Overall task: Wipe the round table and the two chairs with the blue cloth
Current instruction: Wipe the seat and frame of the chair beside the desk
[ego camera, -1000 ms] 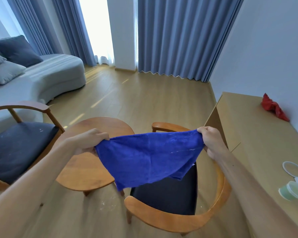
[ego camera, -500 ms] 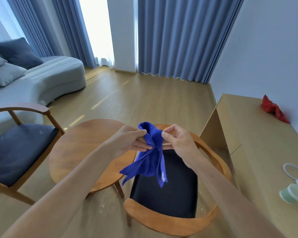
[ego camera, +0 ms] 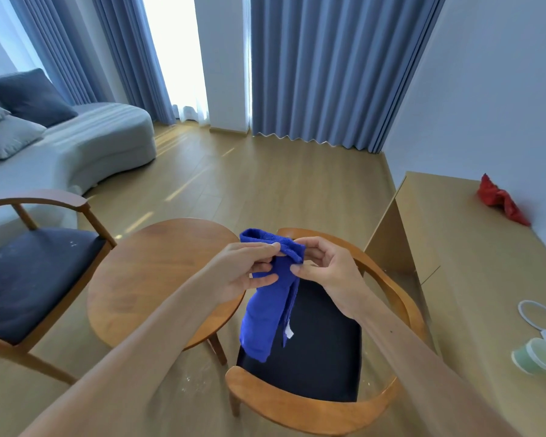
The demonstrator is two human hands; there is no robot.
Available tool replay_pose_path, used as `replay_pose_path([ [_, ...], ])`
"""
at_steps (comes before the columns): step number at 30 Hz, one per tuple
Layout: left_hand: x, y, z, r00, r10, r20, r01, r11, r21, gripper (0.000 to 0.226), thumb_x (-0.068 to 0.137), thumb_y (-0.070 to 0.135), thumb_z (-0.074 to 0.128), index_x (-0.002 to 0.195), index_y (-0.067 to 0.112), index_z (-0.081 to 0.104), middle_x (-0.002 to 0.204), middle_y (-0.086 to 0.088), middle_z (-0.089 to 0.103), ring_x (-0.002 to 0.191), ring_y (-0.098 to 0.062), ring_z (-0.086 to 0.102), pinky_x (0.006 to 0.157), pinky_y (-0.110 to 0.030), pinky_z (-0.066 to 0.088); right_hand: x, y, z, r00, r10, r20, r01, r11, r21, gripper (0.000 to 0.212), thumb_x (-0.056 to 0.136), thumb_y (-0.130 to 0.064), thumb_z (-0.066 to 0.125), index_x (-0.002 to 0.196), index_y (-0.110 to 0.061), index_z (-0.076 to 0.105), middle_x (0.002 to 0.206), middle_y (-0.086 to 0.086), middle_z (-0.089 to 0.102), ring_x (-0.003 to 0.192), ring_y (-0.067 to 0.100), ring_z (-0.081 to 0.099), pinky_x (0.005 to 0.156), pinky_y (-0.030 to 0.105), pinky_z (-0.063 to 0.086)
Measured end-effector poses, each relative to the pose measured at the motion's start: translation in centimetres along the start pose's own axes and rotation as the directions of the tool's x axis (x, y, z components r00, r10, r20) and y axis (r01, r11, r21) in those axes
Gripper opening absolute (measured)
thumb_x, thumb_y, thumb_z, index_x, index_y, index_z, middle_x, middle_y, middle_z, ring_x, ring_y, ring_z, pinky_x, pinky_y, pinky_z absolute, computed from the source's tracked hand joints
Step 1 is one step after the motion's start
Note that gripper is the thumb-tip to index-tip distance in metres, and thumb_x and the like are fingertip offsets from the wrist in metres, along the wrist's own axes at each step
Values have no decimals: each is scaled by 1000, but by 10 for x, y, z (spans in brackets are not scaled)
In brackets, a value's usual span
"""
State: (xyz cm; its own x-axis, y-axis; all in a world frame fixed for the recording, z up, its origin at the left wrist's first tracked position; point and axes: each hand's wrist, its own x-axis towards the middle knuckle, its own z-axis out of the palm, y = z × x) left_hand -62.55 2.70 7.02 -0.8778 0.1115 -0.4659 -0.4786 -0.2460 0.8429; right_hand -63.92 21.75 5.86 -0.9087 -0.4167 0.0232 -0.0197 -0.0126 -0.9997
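Both hands pinch the blue cloth (ego camera: 270, 298) at its folded top: the left hand (ego camera: 243, 272) and the right hand (ego camera: 323, 268) are close together. It hangs over the dark seat of the near chair (ego camera: 312, 335), just beside the right edge of the round counter (ego camera: 152, 279). Another chair (ego camera: 29, 272) stands at the counter's left edge.

Left chair (ego camera: 29, 279) cropped by edge

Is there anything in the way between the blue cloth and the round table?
Nothing visible is. Both the left hand and right hand hold the blue cloth in the air beside the round table, whose wooden top shows bare.
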Motion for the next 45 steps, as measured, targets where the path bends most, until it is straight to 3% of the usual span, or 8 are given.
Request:
replay_pose_path([
  [7,-4,2,-20,999,49,-4,-47,977,208,13,87,7,65,98,8,72,94,-8,69,79,-15,65,72,-32,55,5,-1,-13,999,-8,-45,10,999,42,21,89,8,57,98,-8,67,93,6,74,91,20,68,85,35,54],
  [14,1,-14,-31,994,64,87,-101,830,549,72,90,4,58,134,49,23,84,-9,74,77,-24,73,62,-27,55,8,-8,-32,999,-28,16,27,998,54,17,90,7,54,102,1,65,90,9,73,87,18,67,77,24,53],
  [20,9,-10,-27,981,190,43,-147,578,803,21,91,4,53,102,20,59,66,1,71,64,-8,69,57,-20,54,6,-12,-44,998,-53,15,54,998,-16,19,89,11,52,97,1,66,86,8,73,83,18,66,76,24,52],
  [27,4,22,-26,849,516,110,-267,240,933,16,89,11,55,85,26,53,87,6,51,76,-13,54,60,-16,34,6,-10,-57,977,-77,-197,35,977,-208,21,87,15,53,90,-2,66,79,3,73,76,14,68,69,25,57],
  [30,3,25,-24,835,532,139,-301,231,925,11,93,14,55,93,25,55,105,5,44,87,-13,54,66,-15,34,7,-7,-60,966,-75,-246,3,959,-283,21,84,13,55,85,-4,66,74,-2,71,74,15,68,68,28,59],
  [35,-2,27,-17,827,542,149,-346,282,895,17,89,9,56,87,25,58,76,9,59,66,-15,57,54,-12,39,9,-9,-59,970,-52,-237,-117,754,-646,23,76,1,57,80,-21,59,78,-4,66,75,16,62,67,24,50],
  [41,-1,23,8,827,528,192,-406,326,853,25,83,12,69,84,32,55,75,11,63,55,3,57,52,-9,42,14,-29,-23,989,58,135,71,617,-784,81,73,-26,70,144,-32,32,129,-13,49,115,2,41,89,15,33],
  [45,-2,25,17,835,528,154,-435,463,773,29,73,6,78,83,20,54,66,5,66,48,-6,60,53,-15,48,22,-33,9,984,42,175,108,640,-761,36,83,-29,70,115,-18,57,102,-2,63,92,13,56,79,29,46],
])
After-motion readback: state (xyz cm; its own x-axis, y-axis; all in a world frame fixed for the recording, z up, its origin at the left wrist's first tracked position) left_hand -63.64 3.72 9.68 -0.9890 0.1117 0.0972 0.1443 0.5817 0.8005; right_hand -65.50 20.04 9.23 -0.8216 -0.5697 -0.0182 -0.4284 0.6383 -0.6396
